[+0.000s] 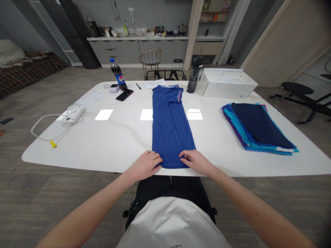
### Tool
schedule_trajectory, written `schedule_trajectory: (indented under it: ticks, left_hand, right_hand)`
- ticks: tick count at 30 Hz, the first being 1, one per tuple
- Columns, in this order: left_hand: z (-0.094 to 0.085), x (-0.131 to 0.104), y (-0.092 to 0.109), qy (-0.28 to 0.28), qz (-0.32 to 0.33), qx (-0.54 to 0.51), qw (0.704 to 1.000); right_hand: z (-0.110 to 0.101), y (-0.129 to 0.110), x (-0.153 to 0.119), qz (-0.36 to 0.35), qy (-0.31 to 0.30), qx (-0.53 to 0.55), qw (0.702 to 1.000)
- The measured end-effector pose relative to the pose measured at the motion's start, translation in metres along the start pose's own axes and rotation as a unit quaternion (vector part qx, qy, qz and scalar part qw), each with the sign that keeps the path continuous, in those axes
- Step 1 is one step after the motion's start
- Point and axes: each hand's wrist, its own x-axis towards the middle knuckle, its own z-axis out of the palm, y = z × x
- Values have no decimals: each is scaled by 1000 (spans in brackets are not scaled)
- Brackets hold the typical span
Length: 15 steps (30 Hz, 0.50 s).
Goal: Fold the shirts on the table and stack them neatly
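Observation:
A blue short-sleeved polo shirt [169,127] lies folded lengthwise on the white table, its collar at the far end and its hem towards me. On the sleeve, red and white stripes show at the cuff. My left hand [145,164] rests on the left corner of the hem, fingers stretched over the cloth and thumb lower down. At the opposite corner, my right hand [196,161] touches the fabric with bent fingertips; a gap shows between its thumb and forefinger. Both hands look open.
A stack of folded clothes [258,125] lies right, before a white box [227,82] and dark bottle [194,75]. At back left are a cola bottle [119,75], phone [124,95] and pen [138,86]. A white charger [74,114] with cables sits left.

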Motion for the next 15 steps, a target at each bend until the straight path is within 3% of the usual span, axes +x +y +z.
schedule_trajectory:
  ticks: [4,7,10,15]
  left_hand:
    - [7,-8,0,38,-16,-28,999]
    - [7,-16,8,86,-43,-29,995]
    - [10,-27,18,128,-78,-7,989]
    - [21,-40,27,167,-122,0,978]
  right_hand:
    - [4,-2,-5,0,32,23,999]
    - [9,-1,-10,-38,60,35,997]
    - [16,-2,-18,-72,60,47,994]
    - [25,-10,-27,-72,72,60,993]
